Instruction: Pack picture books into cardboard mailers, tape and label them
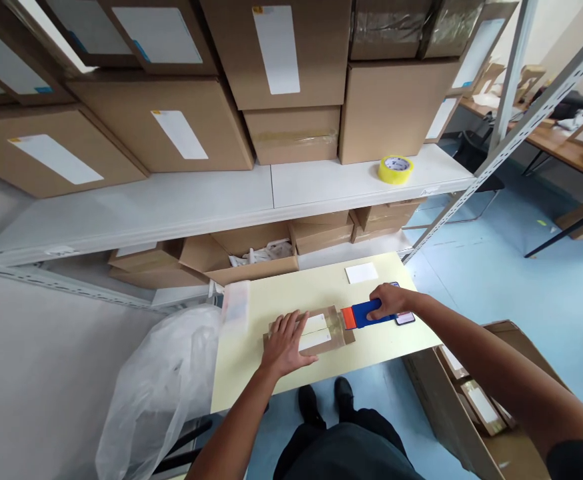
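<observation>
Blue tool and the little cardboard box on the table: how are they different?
The blue tool has an orange end; the cardboard box is brown with white patches. The right hand grips the tool, while the left hand lies spread on the box. The box looks wider than the tool.

The parcel (338,325) lay on the counter (251,380) under the left hand (286,340), the tape dispenser (363,314) in the right hand (390,301) at its right end. A card (361,273) lay behind the dispenser. Behind the counter, a shelf (196,193) held cartons (386,110) and a tape roll (395,176); a plastic bag (161,393) stood left, a box (429,407) of packages (482,405) right.
</observation>
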Demonstrator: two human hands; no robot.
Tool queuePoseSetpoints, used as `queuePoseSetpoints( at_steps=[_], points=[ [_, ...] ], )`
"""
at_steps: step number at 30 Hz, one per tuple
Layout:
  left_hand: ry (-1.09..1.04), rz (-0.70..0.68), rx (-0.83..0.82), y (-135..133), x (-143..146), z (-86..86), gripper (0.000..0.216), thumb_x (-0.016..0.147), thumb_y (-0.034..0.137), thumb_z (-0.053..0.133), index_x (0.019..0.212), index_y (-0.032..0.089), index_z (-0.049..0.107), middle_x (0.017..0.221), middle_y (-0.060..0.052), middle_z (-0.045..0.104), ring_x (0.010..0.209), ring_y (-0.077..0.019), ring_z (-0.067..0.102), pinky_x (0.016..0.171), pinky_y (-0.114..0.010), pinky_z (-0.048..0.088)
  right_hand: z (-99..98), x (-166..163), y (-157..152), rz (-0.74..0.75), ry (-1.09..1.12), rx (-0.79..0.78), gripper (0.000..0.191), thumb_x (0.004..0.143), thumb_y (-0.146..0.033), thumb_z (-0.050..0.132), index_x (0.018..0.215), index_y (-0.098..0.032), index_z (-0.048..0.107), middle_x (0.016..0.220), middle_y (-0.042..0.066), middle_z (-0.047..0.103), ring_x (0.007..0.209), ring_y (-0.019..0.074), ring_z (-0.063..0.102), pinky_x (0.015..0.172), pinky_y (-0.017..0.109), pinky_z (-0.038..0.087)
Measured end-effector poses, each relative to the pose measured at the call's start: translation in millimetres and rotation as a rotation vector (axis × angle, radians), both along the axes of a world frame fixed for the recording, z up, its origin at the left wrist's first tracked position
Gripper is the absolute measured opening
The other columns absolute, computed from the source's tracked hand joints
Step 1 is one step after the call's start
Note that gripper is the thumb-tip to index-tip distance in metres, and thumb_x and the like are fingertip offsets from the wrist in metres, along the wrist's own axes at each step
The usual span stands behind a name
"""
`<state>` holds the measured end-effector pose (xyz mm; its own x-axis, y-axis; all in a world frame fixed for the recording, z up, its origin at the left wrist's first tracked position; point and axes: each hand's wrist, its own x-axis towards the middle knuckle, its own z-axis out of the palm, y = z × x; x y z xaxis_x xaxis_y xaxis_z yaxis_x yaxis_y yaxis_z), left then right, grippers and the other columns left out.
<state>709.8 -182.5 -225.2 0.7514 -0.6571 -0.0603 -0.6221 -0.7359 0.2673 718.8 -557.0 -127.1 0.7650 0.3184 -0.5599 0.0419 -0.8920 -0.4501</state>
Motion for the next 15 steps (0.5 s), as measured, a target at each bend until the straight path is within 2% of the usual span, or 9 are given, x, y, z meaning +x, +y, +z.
queuePoseSetpoints(
  at_steps=[7, 11, 15],
  points=[
    [0.014, 0.009, -0.003, 0, -1, -0.4, 0.104, 0.065, 0.063, 0.082, 0.156, 0.043, 0.036, 0.17, -0.003, 0.021, 0.15, -0.0409, 0.028, 0.124, -0.058, 0.011, -15.2, -14, -14, -0.02, 0.044, -0.011, 0.043, 0.073, -0.061, 0.071, 0.08, -0.018, 0.072, 0.077, 0.005, 0.072, 0.071, 0.021, 0.064, 0.061, 0.028, 0.041],
    [0.01, -0.017, 0.006, 0, -1, 3.4, 0.099, 0.067, 0.062, 0.082, 0.154, 0.046, 0.038, 0.171, -0.002, 0.019, 0.151, -0.0408, 0.026, 0.124, -0.059, 0.01, -16.4, -17, -20, -0.023, -0.001, -0.059, 0.042, 0.073, -0.061, 0.07, 0.079, -0.019, 0.072, 0.074, 0.005, 0.07, 0.072, 0.0224, 0.064, 0.062, 0.029, 0.041],
    [0.004, -0.048, 0.035, -1, 0, 5.8, 0.092, 0.071, 0.059, 0.081, 0.153, 0.046, 0.04, 0.171, -0.004, 0.02, 0.152, -0.0399, 0.025, 0.124, -0.061, 0.008, -8.8, -18, -23, -0.01, -0.046, -0.051, 0.041, 0.073, -0.06, 0.071, 0.077, -0.019, 0.071, 0.07, 0.005, 0.068, 0.068, 0.0208, 0.063, 0.059, 0.028, 0.038]
  ],
)
